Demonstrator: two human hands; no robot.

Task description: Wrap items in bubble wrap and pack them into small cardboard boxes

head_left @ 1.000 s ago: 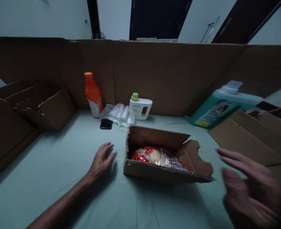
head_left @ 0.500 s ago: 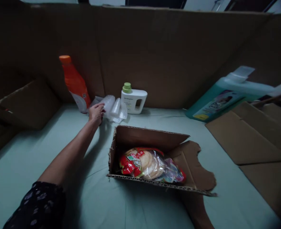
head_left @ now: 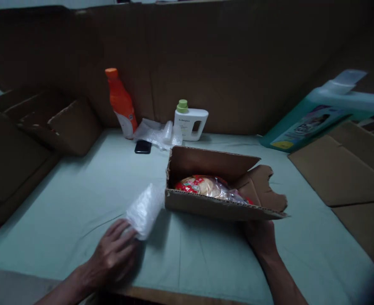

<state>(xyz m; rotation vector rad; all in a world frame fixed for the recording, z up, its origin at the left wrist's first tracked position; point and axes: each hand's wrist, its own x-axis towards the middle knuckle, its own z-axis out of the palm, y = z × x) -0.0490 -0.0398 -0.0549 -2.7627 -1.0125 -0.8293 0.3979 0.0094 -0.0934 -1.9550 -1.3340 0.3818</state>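
Note:
My left hand (head_left: 115, 250) pinches a piece of bubble wrap (head_left: 145, 211) over the near left of the cloth-covered table. The wrap's far end comes close to the left side of an open cardboard box (head_left: 202, 204). Inside that box lies a red and clear plastic packet of round, pale crackers (head_left: 206, 185). Under the box's near right corner is my right hand (head_left: 259, 235), its fingers mostly hidden by the cardboard, so I cannot tell its grip.
At the back stand an orange bottle (head_left: 121, 103) and a white jug with a green cap (head_left: 191, 122). More bubble wrap (head_left: 155, 131) and a black phone-like object (head_left: 143, 147) lie between. A teal jug (head_left: 310, 116) leans at right. Cardboard boxes (head_left: 75, 127) flank the left.
My left hand has come back from the bubble wrap pile toward me, carrying one piece. The black object beside the pile is now uncovered. My right hand shows more under the box.

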